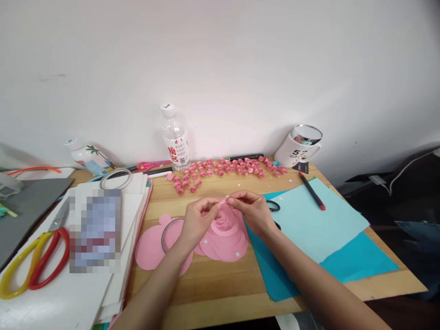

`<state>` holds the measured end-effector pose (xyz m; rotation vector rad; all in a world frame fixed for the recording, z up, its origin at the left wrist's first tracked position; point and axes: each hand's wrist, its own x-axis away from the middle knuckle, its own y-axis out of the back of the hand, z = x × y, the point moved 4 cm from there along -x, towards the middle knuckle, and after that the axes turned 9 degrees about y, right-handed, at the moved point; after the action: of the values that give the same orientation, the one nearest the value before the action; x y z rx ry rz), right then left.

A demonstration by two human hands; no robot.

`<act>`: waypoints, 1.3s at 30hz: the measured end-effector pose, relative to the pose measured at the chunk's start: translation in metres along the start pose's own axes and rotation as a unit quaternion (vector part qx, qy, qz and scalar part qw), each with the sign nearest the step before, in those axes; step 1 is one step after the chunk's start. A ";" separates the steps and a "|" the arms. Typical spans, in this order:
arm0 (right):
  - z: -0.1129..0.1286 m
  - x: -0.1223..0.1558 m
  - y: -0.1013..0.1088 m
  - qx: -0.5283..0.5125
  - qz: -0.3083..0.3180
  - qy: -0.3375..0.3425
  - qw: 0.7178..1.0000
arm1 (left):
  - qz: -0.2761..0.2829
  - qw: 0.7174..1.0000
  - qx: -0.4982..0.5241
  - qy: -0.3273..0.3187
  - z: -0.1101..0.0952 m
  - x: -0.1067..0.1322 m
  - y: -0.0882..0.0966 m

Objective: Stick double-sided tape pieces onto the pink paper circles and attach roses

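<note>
Between both hands is a pink paper strip (224, 201), pinched near its end above a pile of pink paper circles and spirals (227, 243). My left hand (201, 220) closes its thumb and fingertips on the strip from the left. From the right, my right hand (250, 208) pinches it with thumb and forefinger. Small white squares lie on the pink pile. Left of it are more pink paper circles (147, 247) with a ring of tape (164, 236) on them, partly behind my left wrist. Rolled pink paper flowers (209, 169) spread along the back of the table.
A clear bottle (177, 142) and a white mug (297, 146) stand by the wall. Blue paper sheets (357, 261), a dark marker (312, 190) and black-handled scissors (274, 206) lie right. White papers (62, 302) with red-and-yellow scissors (51, 252) lie left.
</note>
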<state>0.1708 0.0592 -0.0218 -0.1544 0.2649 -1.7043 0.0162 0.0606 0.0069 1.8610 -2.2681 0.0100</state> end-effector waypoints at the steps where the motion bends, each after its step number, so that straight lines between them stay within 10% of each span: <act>1: -0.001 0.000 0.000 -0.001 -0.003 -0.003 1.000 | -0.006 1.000 0.001 0.001 0.000 0.000 0.000; 39: -0.004 0.000 0.001 -0.026 -0.026 -0.025 0.999 | -0.034 0.999 -0.009 0.018 -0.004 0.002 0.002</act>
<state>0.1709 0.0594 -0.0256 -0.2447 0.2710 -1.7436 0.0143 0.0601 0.0113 1.9118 -2.1738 0.0121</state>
